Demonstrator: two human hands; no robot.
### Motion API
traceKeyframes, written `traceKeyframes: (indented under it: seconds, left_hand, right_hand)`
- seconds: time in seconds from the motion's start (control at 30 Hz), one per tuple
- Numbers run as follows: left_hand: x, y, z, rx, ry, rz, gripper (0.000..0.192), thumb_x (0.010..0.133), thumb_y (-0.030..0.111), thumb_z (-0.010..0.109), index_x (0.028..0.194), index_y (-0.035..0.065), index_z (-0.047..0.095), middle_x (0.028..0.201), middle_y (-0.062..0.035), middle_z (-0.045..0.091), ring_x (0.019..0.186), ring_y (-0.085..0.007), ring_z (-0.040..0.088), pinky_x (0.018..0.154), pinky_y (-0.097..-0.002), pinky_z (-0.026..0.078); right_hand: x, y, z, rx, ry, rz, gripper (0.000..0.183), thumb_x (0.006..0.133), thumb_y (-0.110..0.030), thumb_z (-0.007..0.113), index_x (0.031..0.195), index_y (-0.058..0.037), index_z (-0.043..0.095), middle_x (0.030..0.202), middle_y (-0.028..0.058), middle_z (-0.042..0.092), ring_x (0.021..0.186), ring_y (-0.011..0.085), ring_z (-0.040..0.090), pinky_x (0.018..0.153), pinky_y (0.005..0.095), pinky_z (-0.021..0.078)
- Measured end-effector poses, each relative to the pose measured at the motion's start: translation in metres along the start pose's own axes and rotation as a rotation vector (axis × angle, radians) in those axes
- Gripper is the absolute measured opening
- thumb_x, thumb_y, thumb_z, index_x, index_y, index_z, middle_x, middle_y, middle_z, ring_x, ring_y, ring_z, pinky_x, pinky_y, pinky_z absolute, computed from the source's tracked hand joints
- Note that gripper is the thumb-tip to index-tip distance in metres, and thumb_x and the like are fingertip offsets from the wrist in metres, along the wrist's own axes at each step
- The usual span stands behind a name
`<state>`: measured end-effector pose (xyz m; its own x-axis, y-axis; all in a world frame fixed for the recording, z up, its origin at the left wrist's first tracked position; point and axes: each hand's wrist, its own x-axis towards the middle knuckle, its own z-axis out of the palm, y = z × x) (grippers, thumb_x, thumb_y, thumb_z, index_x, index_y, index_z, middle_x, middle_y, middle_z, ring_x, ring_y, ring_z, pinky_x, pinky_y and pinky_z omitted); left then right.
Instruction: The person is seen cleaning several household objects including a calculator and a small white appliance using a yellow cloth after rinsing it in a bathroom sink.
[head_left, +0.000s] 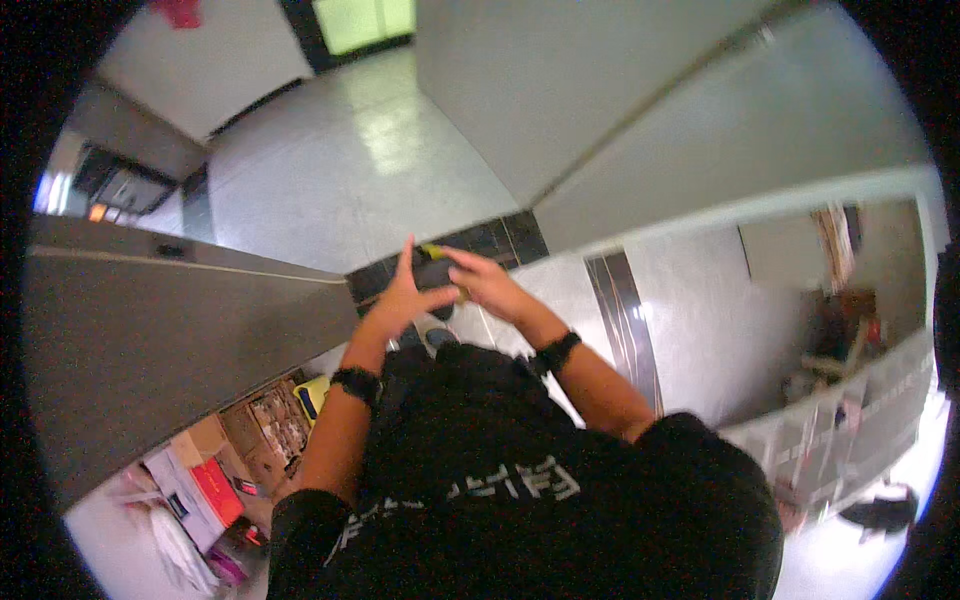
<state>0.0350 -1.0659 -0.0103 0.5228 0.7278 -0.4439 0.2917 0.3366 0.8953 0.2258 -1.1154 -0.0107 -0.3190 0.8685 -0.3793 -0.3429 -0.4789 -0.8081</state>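
In front of my torso, both hands are raised around a small dark grey object (431, 276) with a yellow-green part at its top edge. My left hand (401, 300) holds it from the left, index finger pointing up and thumb stretched across its lower side. From the right, my right hand (491, 289) has its fingertips at the yellow-green part and the right side. Blur and the fingers hide what exactly the object is. Each wrist wears a black band. Below the hands, part of a shoe (437, 334) shows on the floor.
A grey wall end (187, 337) stands close on my left. Behind it are open cardboard boxes (274, 427) and a red box (217, 491). Dark tile strips (480, 241) cross the pale floor (337, 172) ahead. On the right, a white frame (750, 210) surrounds blurred items.
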Motion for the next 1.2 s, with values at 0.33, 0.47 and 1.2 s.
traceKeyframes:
  seconds: [0.33,0.47,1.2]
  left_hand:
    - [0.040,0.017,-0.030,-0.266,-0.281,-0.039,0.074,0.078,0.018,0.081,0.136,0.0053,0.037,0.118,-0.0116,0.054,0.103,-0.0186,0.057,0.086,-0.0320,0.050]
    - [0.058,0.033,-0.040,-0.225,-0.202,0.003,0.061,0.084,0.025,0.075,0.131,0.0023,0.045,0.115,-0.0117,0.056,0.102,-0.0186,0.057,0.085,-0.0321,0.050]
    - [0.267,0.072,-0.124,-0.141,0.489,-0.140,0.063,0.095,0.053,0.049,0.094,-0.0079,0.066,0.085,-0.0146,0.067,0.082,-0.0204,0.061,0.074,-0.0346,0.048]
  right_hand:
    - [0.016,-0.017,0.018,-0.473,0.321,-0.174,0.039,0.092,-0.005,0.051,0.131,-0.0057,0.054,0.115,0.0066,0.063,0.104,0.0142,0.058,0.091,0.0298,0.0470]
    - [0.039,-0.031,0.007,-0.537,0.386,-0.212,0.037,0.091,-0.005,0.055,0.127,-0.0022,0.056,0.115,0.0082,0.063,0.103,0.0153,0.058,0.091,0.0306,0.0469]
    - [0.236,-0.163,-0.117,-0.176,0.049,0.023,0.051,0.088,-0.028,0.068,0.133,-0.0097,0.051,0.109,0.0085,0.063,0.095,0.0159,0.061,0.071,0.0290,0.0533]
